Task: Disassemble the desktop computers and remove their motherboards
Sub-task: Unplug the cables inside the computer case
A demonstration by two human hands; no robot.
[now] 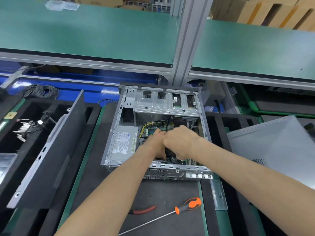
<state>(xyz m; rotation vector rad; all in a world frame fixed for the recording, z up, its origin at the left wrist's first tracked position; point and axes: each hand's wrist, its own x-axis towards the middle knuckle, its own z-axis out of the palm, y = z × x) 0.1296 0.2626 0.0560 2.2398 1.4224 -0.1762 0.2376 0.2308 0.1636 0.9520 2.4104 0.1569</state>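
Both hands [170, 142] close together, fingers [160, 132] curled.

You see: one open computer case [154, 128], one power supply [123, 143], one screwdriver [180, 210], two detached side panels [46, 150] [276, 147], your two hands [156, 143] [181, 142].

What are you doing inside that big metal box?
A person has both hands, left hand and right hand, reaching inside an open computer case, working over the motherboard. What their fingers hold is hidden. A screwdriver lies unused on the mat in front.
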